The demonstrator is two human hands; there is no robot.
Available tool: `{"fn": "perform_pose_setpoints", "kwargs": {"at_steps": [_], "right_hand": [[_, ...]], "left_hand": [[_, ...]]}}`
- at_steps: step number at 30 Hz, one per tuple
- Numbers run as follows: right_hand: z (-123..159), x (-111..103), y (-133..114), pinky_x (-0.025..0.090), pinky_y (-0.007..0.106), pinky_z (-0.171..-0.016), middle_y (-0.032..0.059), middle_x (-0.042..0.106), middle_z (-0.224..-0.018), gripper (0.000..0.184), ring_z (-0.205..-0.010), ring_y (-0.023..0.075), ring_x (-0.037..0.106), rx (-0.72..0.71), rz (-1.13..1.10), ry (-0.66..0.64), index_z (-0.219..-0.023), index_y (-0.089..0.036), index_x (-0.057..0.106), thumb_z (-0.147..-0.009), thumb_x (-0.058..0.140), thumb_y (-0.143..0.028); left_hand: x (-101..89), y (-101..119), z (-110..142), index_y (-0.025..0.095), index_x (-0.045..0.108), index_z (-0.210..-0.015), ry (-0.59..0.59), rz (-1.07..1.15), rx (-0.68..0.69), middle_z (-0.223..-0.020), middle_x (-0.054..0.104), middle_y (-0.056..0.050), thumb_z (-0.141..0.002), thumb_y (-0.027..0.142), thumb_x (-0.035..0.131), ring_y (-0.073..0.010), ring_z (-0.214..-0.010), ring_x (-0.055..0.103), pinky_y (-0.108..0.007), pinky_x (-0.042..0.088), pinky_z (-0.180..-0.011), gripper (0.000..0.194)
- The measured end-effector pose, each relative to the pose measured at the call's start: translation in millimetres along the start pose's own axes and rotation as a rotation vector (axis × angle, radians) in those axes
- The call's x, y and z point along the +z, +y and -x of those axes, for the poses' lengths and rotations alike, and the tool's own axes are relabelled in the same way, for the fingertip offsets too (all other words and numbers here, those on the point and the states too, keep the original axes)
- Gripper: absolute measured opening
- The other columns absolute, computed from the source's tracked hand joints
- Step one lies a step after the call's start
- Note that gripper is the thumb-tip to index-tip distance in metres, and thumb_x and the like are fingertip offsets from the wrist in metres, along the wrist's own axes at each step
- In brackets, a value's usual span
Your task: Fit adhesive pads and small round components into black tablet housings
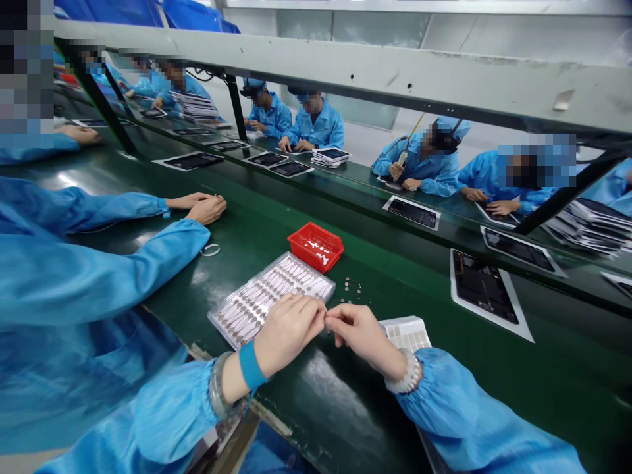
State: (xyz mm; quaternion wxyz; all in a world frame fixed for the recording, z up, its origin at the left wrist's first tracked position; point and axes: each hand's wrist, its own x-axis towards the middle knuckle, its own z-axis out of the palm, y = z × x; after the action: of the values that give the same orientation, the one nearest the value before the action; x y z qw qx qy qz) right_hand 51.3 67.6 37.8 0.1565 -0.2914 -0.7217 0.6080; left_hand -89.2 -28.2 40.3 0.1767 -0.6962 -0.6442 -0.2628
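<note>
My left hand (289,332), with a blue wrist strap and a clear bangle, rests over the corner of a clear plastic tray (316,280) holding rows of small teardrop-shaped parts. My right hand (358,332) comes in from the right, above a white sheet or tray (407,332). The fingertips of both hands meet and pinch something tiny, mostly hidden between them. Several small round metal parts (350,288) lie loose on the green belt just beyond my fingers. A red plastic bin (316,245) with small white pieces stands behind the clear tray.
A co-worker's blue-sleeved hands (207,207) rest on the belt to my left. Dark panels on white sheets (484,289) lie on the green conveyor belt (345,421) to the right. A grey metal beam (345,66) crosses overhead, with more blue-gowned workers beyond.
</note>
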Motion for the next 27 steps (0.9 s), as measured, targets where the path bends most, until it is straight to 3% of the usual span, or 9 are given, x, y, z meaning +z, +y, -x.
{"fn": "perform_pose_setpoints", "kwargs": {"at_steps": [3,7,10,13,17,20,27], "right_hand": [[-3,-20,2,0.040,0.021,-0.048,-0.0023,0.060,-0.063,0.014,-0.045,0.0079,0.050,0.000,0.067,0.043,-0.076,-0.017,0.064,-0.075,0.058,-0.030],[-18,-72,6,0.043,0.020,-0.051,0.0003,0.067,-0.075,0.016,-0.050,0.0084,0.056,0.080,0.465,0.173,-0.086,-0.018,0.065,-0.080,0.055,-0.028],[-35,-110,13,0.044,0.019,-0.054,-0.0002,0.069,-0.072,0.009,-0.049,0.0078,0.057,0.183,0.667,0.180,-0.079,-0.017,0.067,-0.077,0.058,-0.020],[-49,-127,23,0.042,0.019,-0.054,-0.0002,0.070,-0.068,0.007,-0.052,0.0091,0.059,0.269,0.787,0.151,-0.072,-0.018,0.069,-0.073,0.062,-0.016],[-61,-123,37,0.041,0.020,-0.059,0.0012,0.072,-0.080,0.008,-0.072,0.0135,0.065,0.305,0.932,0.149,-0.076,-0.021,0.072,-0.075,0.064,-0.021],[-64,-115,41,0.042,0.023,-0.063,0.0019,0.072,-0.088,0.012,-0.081,0.0167,0.065,0.282,1.020,0.132,-0.083,-0.024,0.073,-0.079,0.062,-0.025],[-55,-109,41,0.043,0.029,-0.075,0.0079,0.069,-0.105,0.021,-0.097,0.0237,0.063,0.133,1.211,0.103,-0.091,-0.023,0.074,-0.088,0.053,-0.024]], "left_hand": [[-5.2,-12,-24,0.019,0.057,-0.078,-0.038,-0.047,-0.108,-0.069,0.064,-0.001,-0.092,0.021,0.039,-0.0158,-0.065,0.061,-0.028,0.045,-0.065,0.022],[-6.2,-49,-70,0.018,0.059,-0.088,-0.095,-0.140,-0.296,-0.086,0.068,-0.006,-0.092,0.025,0.037,-0.0187,-0.072,0.064,-0.028,0.044,-0.063,0.023],[8.9,-77,-98,0.017,0.062,-0.091,-0.169,-0.194,-0.378,-0.092,0.069,-0.008,-0.089,0.023,0.040,-0.0228,-0.078,0.066,-0.029,0.045,-0.063,0.023],[27.6,-91,-108,0.017,0.066,-0.092,-0.245,-0.228,-0.387,-0.091,0.070,-0.009,-0.083,0.013,0.043,-0.0253,-0.080,0.067,-0.031,0.045,-0.064,0.025],[32.6,-93,-99,0.016,0.065,-0.104,-0.250,-0.257,-0.353,-0.106,0.068,-0.012,-0.084,0.011,0.039,-0.0276,-0.095,0.064,-0.035,0.046,-0.073,0.034],[18.6,-89,-82,0.016,0.062,-0.112,-0.237,-0.254,-0.316,-0.115,0.064,-0.012,-0.089,0.017,0.036,-0.0275,-0.100,0.061,-0.037,0.045,-0.078,0.034],[-18.6,-80,-31,0.019,0.066,-0.097,-0.375,-0.196,-0.219,-0.102,0.069,-0.006,-0.092,0.026,0.042,-0.0238,-0.092,0.062,-0.035,0.042,-0.074,0.026]]}}
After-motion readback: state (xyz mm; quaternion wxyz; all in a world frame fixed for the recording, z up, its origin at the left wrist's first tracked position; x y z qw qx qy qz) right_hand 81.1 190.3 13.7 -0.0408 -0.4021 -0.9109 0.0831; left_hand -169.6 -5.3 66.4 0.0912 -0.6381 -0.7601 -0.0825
